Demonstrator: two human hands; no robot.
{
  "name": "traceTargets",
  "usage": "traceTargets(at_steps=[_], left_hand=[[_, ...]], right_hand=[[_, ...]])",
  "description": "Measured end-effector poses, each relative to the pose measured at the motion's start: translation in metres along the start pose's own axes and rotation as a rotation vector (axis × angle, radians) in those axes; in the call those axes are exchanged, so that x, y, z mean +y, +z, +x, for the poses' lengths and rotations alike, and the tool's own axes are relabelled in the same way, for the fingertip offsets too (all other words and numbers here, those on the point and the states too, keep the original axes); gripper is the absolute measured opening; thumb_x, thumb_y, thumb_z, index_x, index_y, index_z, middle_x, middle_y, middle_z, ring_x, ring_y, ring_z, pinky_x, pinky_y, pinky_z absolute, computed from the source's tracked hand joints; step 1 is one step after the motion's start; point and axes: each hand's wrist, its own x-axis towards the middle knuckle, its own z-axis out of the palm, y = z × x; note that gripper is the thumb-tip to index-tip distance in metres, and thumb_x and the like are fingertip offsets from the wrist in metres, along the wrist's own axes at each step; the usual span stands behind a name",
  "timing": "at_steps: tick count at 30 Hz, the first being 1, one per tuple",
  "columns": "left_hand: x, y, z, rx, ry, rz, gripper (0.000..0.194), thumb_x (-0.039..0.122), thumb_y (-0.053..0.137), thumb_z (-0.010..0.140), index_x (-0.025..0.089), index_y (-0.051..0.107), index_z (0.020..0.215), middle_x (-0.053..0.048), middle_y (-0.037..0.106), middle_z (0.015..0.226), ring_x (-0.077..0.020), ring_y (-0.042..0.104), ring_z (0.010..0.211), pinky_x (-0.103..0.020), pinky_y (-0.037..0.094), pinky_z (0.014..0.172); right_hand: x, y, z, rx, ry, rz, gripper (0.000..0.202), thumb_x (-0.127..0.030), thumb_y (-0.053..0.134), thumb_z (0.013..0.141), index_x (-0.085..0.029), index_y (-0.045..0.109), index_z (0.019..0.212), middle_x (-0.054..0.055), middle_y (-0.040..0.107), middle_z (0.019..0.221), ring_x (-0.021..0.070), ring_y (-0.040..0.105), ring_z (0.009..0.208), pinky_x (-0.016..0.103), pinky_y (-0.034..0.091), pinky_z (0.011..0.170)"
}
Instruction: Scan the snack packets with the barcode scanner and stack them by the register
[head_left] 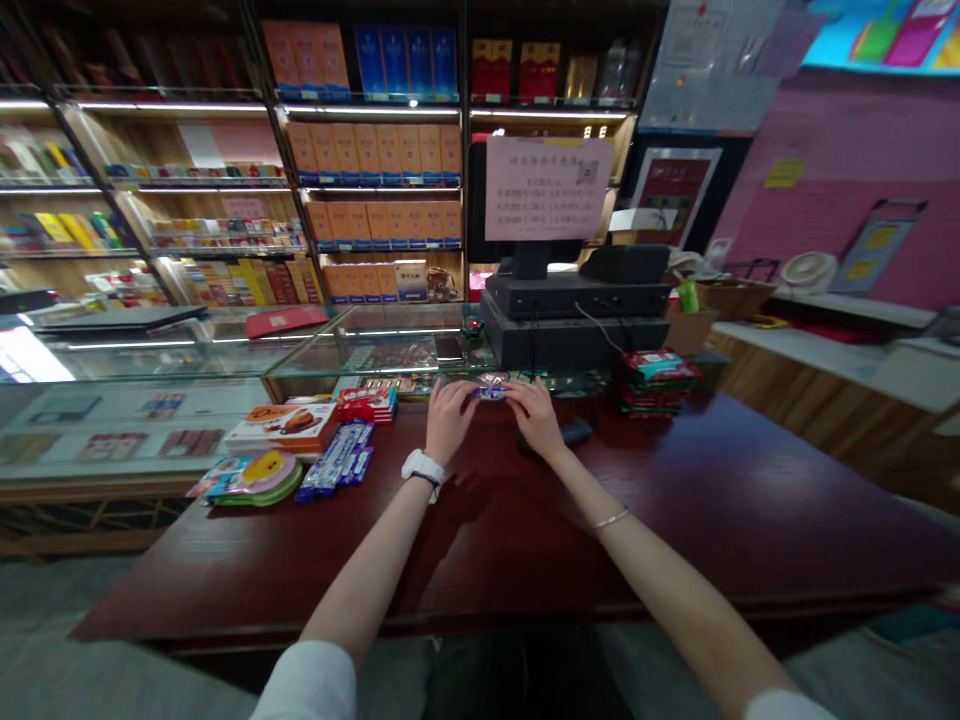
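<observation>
Purple packet (pixel 491 393) at twelve o'clock, long axis nine-to-three; your left fingers (pixel 466 391) pinch one end, your right fingers (pixel 513 390) the other; neither hand nearer.

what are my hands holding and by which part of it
A small purple packet, held up between both hands: left hand at its left end, right hand at its right end.
</observation>
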Motion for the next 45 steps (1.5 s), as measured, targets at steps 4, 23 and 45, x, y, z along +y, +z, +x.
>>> traceTargets(at_steps=[4, 23, 45], left_hand=[[0.002, 0.021, -0.007, 0.006, -0.003, -0.042, 0.015, 0.024, 0.058, 0.091, 0.023, 0.062, 0.106, -0.003, 0.072, 0.105, -0.0181, 0.066, 0.102, -0.046, 0.032, 0.115], [-0.002, 0.029, -0.033, -0.032, 0.040, -0.022, 0.022, 0.022, 0.050, 0.095, 0.022, 0.062, 0.113, -0.007, 0.069, 0.111, -0.0206, 0.062, 0.108, -0.046, 0.038, 0.110], [0.003, 0.029, -0.030, -0.154, -0.141, -0.381, 0.014, 0.027, 0.049, 0.095, 0.020, 0.060, 0.100, -0.009, 0.059, 0.115, -0.0191, 0.059, 0.110, -0.037, 0.048, 0.101]], right_hand=[[0.008, -0.004, -0.012, 0.034, 0.058, -0.024, 0.024, -0.028, 0.043, 0.099, -0.026, 0.067, 0.102, 0.005, 0.073, 0.113, 0.0222, 0.064, 0.112, 0.056, 0.031, 0.113], [0.007, -0.008, -0.026, -0.084, 0.003, -0.109, 0.022, -0.025, 0.046, 0.097, -0.025, 0.066, 0.107, 0.006, 0.070, 0.117, 0.0225, 0.059, 0.119, 0.054, 0.031, 0.115], [0.011, -0.007, -0.029, -0.090, 0.160, -0.097, 0.026, -0.040, 0.045, 0.098, -0.024, 0.067, 0.100, 0.007, 0.072, 0.103, 0.0237, 0.064, 0.103, 0.054, 0.029, 0.114]])
